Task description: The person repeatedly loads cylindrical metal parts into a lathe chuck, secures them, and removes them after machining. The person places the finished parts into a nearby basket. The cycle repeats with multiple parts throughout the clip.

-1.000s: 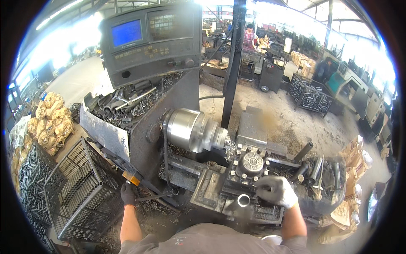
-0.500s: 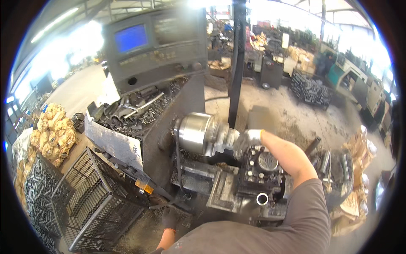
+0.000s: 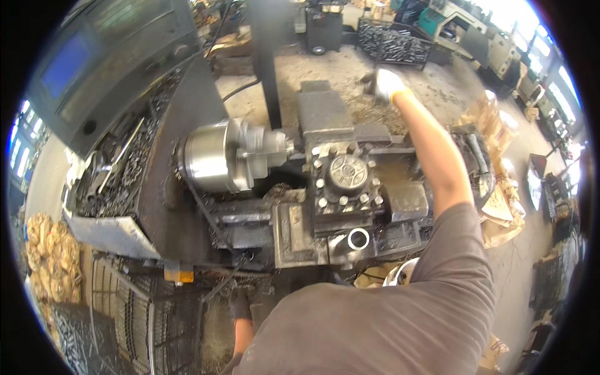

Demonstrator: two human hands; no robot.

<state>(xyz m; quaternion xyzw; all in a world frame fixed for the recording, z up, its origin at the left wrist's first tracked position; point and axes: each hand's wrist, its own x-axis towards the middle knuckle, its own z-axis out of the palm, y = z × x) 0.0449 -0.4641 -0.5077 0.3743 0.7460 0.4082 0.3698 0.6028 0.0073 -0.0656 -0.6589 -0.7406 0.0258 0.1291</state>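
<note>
While the person's torso leans in from the near side, the right hand (image 3: 382,86), in a glove with a white back and dark fingers, reaches out past the lathe, against the bare floor on its far side. It is blurred, so how far its fingers open, and whether they have hold of anything, cannot be told. The left hand (image 3: 239,304), in a dark glove, hangs low at the near left, just beside a thin rod (image 3: 224,281); its fingers are too dark to tell how open they are or whether they grip anything.

Between the two hands stands the square tool turret (image 3: 348,173), ringed with bolts around a round cap. To its left is the shiny chuck (image 3: 209,156), its stepped front blurred. A short tube (image 3: 358,239) with a bright round end sits on the near side of the turret. At the left, a tray (image 3: 112,231) holds metal shavings and tools, with an orange block (image 3: 179,275) near its lower edge. A bin of metal parts (image 3: 394,45) stands on the floor at the far right.
</note>
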